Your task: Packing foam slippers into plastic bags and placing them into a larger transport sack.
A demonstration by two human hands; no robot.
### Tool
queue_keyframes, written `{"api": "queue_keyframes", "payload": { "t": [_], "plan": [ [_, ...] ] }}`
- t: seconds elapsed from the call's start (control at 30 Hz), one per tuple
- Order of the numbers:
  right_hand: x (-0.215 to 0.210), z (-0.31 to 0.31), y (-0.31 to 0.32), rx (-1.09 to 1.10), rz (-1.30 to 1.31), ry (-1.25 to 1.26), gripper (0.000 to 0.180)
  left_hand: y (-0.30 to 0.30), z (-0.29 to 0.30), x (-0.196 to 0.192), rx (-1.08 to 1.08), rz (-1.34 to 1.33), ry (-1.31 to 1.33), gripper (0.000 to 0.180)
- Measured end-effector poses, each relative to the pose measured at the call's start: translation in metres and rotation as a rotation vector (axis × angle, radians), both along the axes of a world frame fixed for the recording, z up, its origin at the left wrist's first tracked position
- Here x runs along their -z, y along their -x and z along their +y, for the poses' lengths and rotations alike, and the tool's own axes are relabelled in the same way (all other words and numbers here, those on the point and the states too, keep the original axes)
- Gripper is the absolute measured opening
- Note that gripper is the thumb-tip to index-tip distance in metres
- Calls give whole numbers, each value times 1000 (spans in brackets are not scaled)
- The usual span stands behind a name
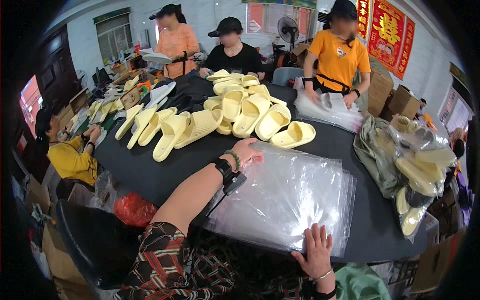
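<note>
Both hands, left hand (247, 152) and right hand (315, 250), rest with fingers spread on clear bags (285, 195) atop the black table (345, 145).

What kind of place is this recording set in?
Probably a small footwear packing workshop. Yellow slippers are piled on a black table, the left hand and right hand rest on a stack of clear bags, and cartons stand around.

Bright even daylight, window glare; dark, bent fisheye edges
</note>
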State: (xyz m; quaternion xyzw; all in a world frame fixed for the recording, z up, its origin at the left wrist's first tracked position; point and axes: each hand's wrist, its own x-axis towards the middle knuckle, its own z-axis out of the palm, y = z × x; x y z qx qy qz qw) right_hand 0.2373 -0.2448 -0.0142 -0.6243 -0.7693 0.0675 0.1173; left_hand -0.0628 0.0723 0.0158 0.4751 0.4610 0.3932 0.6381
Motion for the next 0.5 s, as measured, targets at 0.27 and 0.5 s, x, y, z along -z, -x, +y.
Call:
{"api": "queue_keyframes", "payload": {
  "t": [0.27, 0.5],
  "plan": [
    [2, -4, 2, 18, 28, 74, 83, 7, 5, 32, -56, 73, -101, 69],
    [-2, -6, 3, -41, -58, -39, 78, -9, -69, 5, -365, 712, -931, 70]
  ]
}}
